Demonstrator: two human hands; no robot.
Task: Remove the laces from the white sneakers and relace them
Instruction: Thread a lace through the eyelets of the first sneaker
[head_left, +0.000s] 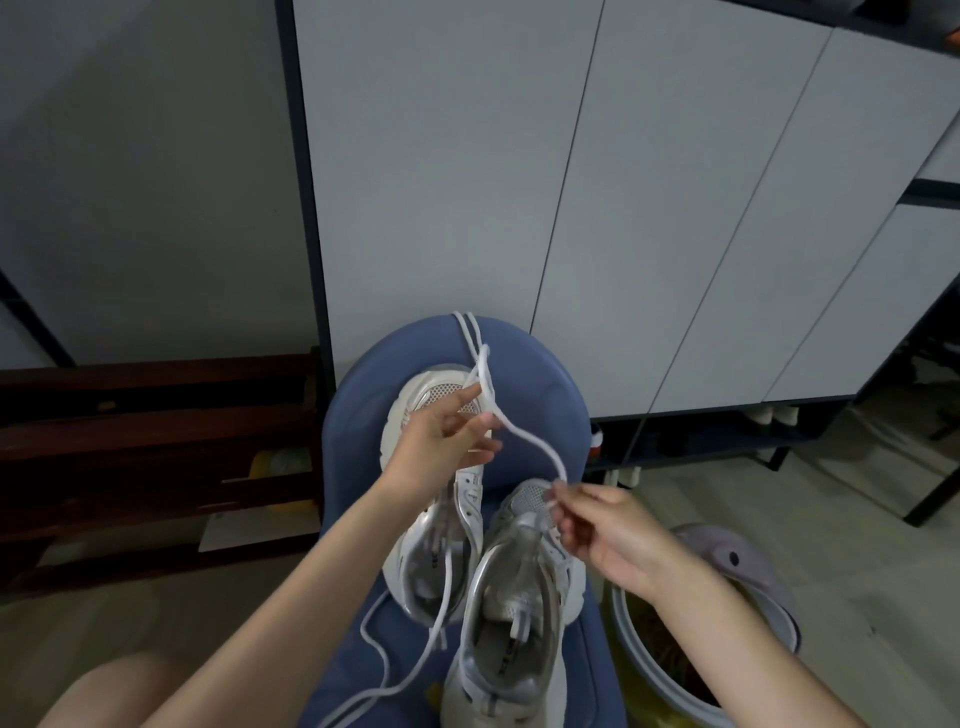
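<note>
Two white sneakers sit on a blue seat; left hand and right hand each pinch the white lace stretched between them.

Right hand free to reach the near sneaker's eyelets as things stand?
Probably yes: the right hand hovers beside the near sneaker, nothing between. But its fingers pinch the lace, so it is occupied.
</note>
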